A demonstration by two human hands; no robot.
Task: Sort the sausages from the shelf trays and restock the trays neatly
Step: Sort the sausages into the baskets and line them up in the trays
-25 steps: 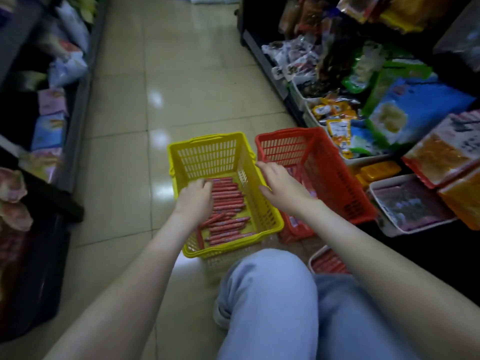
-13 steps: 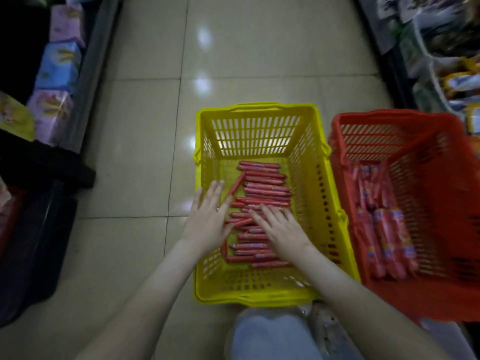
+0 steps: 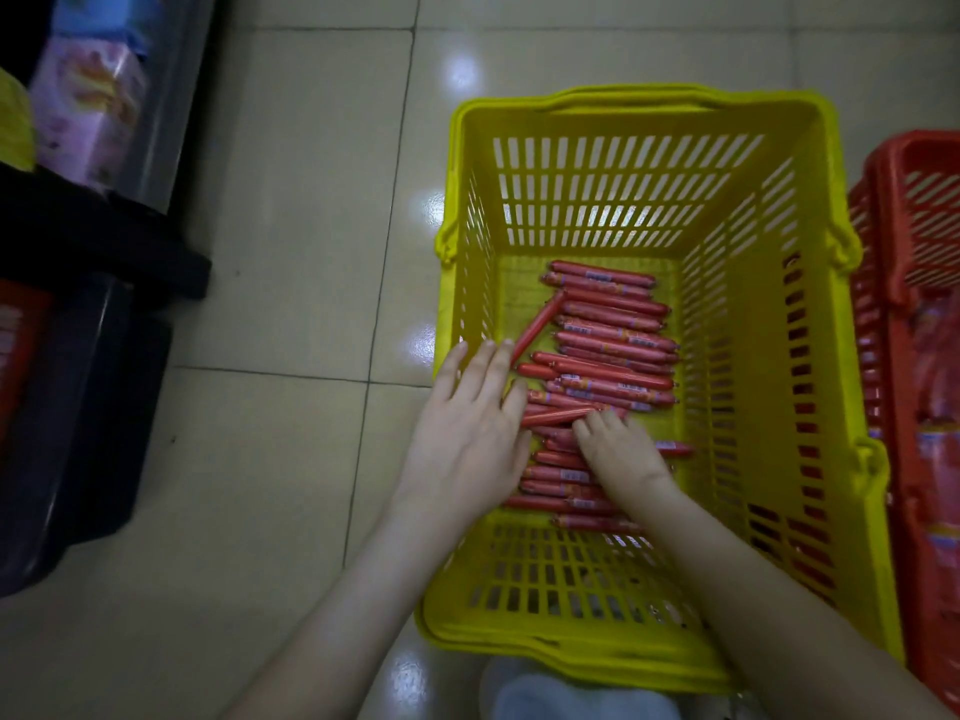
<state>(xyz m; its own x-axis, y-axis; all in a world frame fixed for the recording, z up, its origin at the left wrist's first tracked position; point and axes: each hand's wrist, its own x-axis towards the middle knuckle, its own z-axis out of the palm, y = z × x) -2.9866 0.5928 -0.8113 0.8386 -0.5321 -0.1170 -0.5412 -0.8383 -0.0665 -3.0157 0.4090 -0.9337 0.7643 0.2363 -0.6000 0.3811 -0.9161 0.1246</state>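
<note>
A yellow plastic basket (image 3: 644,163) stands on the tiled floor, and several thin red sausages (image 3: 613,324) lie roughly side by side on its bottom. My left hand (image 3: 467,428) is inside the basket at the left ends of the sausages, its fingers straight and touching them. Just to the right, my right hand (image 3: 623,457) lies on the pile with its fingers curled down round a few sausages. A red basket (image 3: 914,210) at the right edge holds more wrapped sausages (image 3: 935,459).
A dark shelf unit (image 3: 98,262) with pink and blue packs (image 3: 88,106) runs along the left. Pale floor tiles (image 3: 291,210) lie between it and the yellow basket. My knee in light trousers (image 3: 576,693) shows at the bottom edge.
The view has tilted down and closer over the yellow basket. My right hand came off the basket rim onto the sausages and its fingers have curled. My left hand stays at the sausages' left ends.
</note>
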